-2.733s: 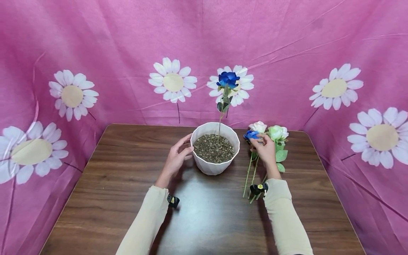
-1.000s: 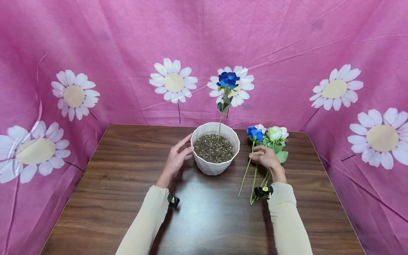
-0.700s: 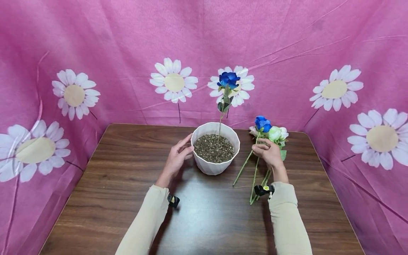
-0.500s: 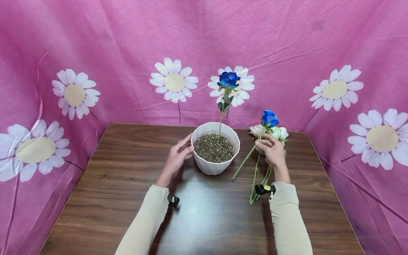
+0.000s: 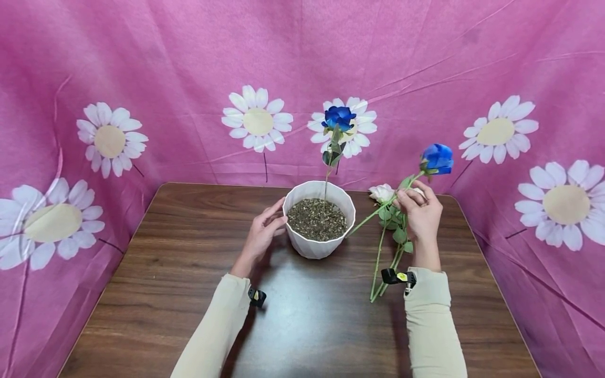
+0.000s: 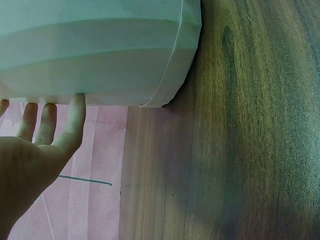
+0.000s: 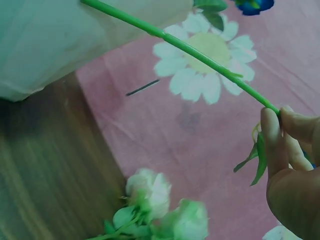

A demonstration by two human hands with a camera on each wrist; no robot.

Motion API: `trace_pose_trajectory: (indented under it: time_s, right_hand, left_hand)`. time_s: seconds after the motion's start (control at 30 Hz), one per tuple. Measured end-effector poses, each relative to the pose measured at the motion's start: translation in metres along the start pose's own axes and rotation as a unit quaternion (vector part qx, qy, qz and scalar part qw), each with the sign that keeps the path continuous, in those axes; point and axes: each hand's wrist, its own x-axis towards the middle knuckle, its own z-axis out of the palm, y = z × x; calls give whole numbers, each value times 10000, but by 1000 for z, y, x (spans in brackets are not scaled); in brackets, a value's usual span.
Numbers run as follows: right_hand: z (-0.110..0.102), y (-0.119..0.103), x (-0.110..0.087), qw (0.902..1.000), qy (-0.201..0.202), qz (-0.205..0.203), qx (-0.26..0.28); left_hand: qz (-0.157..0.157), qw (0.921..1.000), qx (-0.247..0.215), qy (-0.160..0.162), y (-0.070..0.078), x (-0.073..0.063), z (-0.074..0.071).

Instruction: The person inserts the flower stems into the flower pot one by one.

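Your right hand (image 5: 424, 214) is pinching a blue rose (image 5: 437, 159) beside the pot (image 5: 317, 249), its stem's (image 7: 200, 56) contact there being unclear, and partly hiding the pale roses (image 5: 382, 193), while your left hand (image 5: 260, 237), fingers (image 6: 75, 120) parted, is touching the pot.

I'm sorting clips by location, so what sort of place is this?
Probably a small staged filming set: pink daisy-print fabric backdrop around a rectangular brown wood-grain table, plus a small black boxy camera on each wrist.
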Motion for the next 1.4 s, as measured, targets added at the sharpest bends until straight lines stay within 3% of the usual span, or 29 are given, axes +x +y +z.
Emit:
trace_pose_trajectory:
  time_s: [0.13, 0.5, 0.87, 1.4]
  right_hand:
    - [5, -10, 1, 9989, 133, -295, 340]
    - [15, -34, 2, 9931, 308, -563, 977]
    - [30, -58, 12, 9772, 596, -825, 1862]
    - [57, -46, 7, 9728, 475, -1134, 1962]
  left_hand:
    - [-11, 10000, 41, -23, 0, 0, 1]
    - [-79, 9999, 119, -94, -1, 0, -1]
    - [-95, 9998, 154, -51, -1, 0, -2]
    - [-59, 10000, 35, -60, -1, 0, -1]
